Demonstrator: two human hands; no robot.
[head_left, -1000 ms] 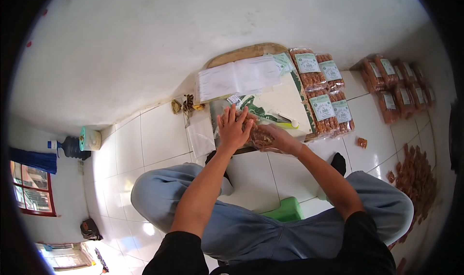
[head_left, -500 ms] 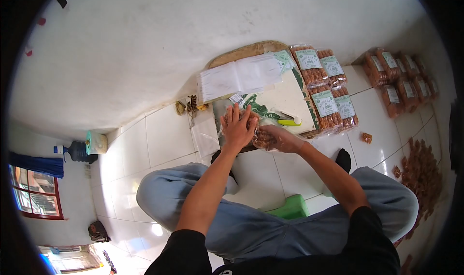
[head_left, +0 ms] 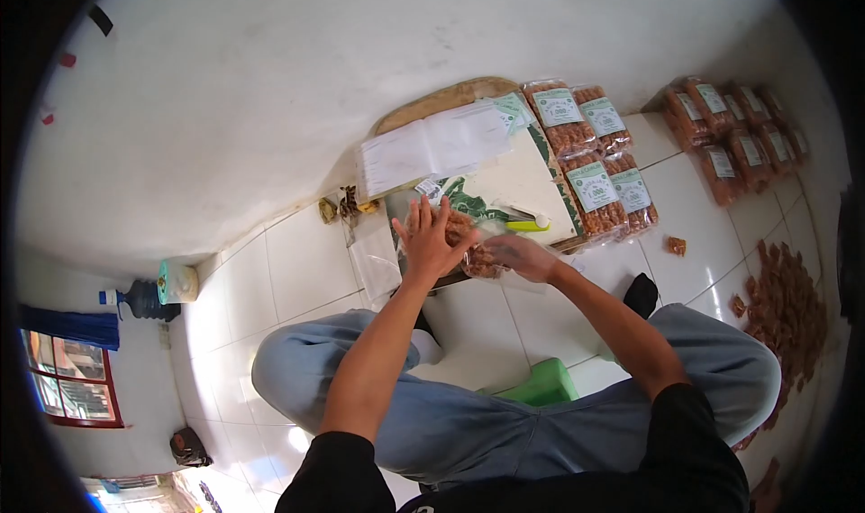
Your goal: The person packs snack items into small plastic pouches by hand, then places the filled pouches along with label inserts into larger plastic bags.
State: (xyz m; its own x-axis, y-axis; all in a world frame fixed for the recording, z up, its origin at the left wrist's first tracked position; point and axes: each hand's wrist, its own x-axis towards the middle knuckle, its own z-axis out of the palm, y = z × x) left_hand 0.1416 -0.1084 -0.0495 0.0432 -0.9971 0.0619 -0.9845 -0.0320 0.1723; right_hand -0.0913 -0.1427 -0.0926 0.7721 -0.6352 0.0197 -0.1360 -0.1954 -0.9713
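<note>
A clear plastic bag of brown, lumpy snacks (head_left: pixel 480 263) lies at the near edge of the low work board (head_left: pixel 505 181). My left hand (head_left: pixel 431 245) rests on it with spread fingers, thumb towards the right. At the bag's right end, my right hand (head_left: pixel 530 258) is closed on the loose plastic, its fingertips blurred and partly hidden. Just beyond that hand, a yellow-green handled tool (head_left: pixel 527 226) lies on the board. A stack of clear, flat bags (head_left: pixel 437 144) spreads across the back left, with printed green-and-white labels (head_left: pixel 514 112) at its right end.
Several labelled snack packs (head_left: pixel 595 189) stand along the board's right side, with more packs (head_left: pixel 734 144) by the far right wall. A snack pile (head_left: pixel 782 310) and one loose piece (head_left: pixel 676 245) lie on the tiles. A green plastic object (head_left: pixel 545 382) sits between my legs.
My right hand has shifted slightly upward at the bag's end, and the loose plastic there has moved. My left hand stays on the bag, fingers wider apart. The whole view has shifted slightly.
</note>
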